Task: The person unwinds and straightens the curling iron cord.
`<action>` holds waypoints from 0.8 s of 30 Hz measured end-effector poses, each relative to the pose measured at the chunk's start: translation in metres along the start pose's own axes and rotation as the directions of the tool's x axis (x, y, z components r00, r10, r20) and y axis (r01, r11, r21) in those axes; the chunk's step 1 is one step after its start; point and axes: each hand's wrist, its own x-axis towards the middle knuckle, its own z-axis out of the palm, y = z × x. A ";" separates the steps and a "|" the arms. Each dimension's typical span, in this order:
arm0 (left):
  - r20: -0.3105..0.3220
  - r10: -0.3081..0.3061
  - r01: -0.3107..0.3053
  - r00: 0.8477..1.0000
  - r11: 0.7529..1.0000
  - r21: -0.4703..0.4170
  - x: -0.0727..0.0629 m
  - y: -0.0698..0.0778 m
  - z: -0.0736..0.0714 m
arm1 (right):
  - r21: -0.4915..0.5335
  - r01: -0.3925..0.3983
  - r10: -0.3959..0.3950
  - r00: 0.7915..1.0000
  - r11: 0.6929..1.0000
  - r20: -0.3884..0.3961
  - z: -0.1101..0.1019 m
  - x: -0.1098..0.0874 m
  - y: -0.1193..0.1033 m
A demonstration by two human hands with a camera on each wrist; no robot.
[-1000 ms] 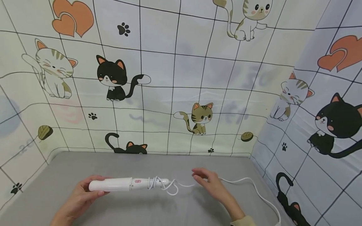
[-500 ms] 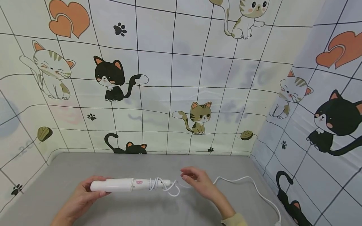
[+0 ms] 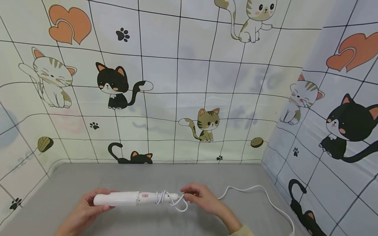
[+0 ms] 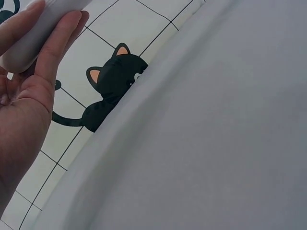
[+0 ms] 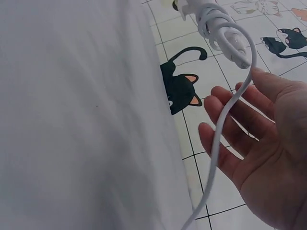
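A white wand-shaped appliance (image 3: 121, 198) lies level in the head view, raised over the grey surface, with a small pink mark near its middle. My left hand (image 3: 82, 211) grips its thick left end between thumb and fingers. Loops of white power cord (image 5: 216, 148) are wound around the slimmer right end. There my right hand (image 3: 205, 200) pinches the cord between thumb and index finger, close to where it leaves the appliance. In the right wrist view the other fingers (image 5: 235, 127) are loosely bent behind the cord.
The cord's free length runs right across the grey tabletop (image 3: 236, 177) to a plug (image 3: 291, 234) at the lower right edge. White cloth walls (image 3: 165, 75) printed with cats and grid lines enclose the back and sides.
My right hand has moved left along the cord to the appliance's right end and now pinches the cord there. The left hand keeps its grip, and the appliance has barely shifted.
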 end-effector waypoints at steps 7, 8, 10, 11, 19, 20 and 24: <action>-0.060 -0.063 0.063 0.996 0.998 -0.008 -0.003 0.000 0.001 | 0.006 -0.045 0.046 0.998 0.999 -0.041 0.002 -0.003 0.001; -0.069 -0.067 0.066 0.995 0.998 -0.004 -0.003 0.000 0.001 | 0.005 -0.046 0.046 0.998 0.999 -0.048 0.001 -0.004 0.002; -0.077 -0.055 0.056 0.995 0.998 0.007 -0.003 -0.001 0.001 | 0.013 -0.044 0.045 0.997 0.999 -0.068 0.000 -0.003 0.004; -0.080 -0.047 0.048 0.996 0.999 0.011 -0.003 -0.001 0.001 | 0.014 -0.043 0.044 0.996 0.999 -0.081 -0.001 -0.003 0.005; -0.164 -0.012 0.019 0.986 0.999 0.046 -0.001 -0.001 0.003 | 0.010 -0.023 0.024 0.987 1.000 -0.157 -0.008 -0.003 0.009; -0.175 -0.013 0.020 0.985 0.999 0.041 -0.001 -0.001 0.003 | 0.011 -0.014 0.016 0.987 1.000 -0.162 -0.009 -0.003 0.009; -0.178 0.010 -0.007 0.984 1.000 0.015 0.000 0.000 0.003 | 0.015 0.014 -0.011 0.984 1.000 -0.176 -0.010 -0.004 0.011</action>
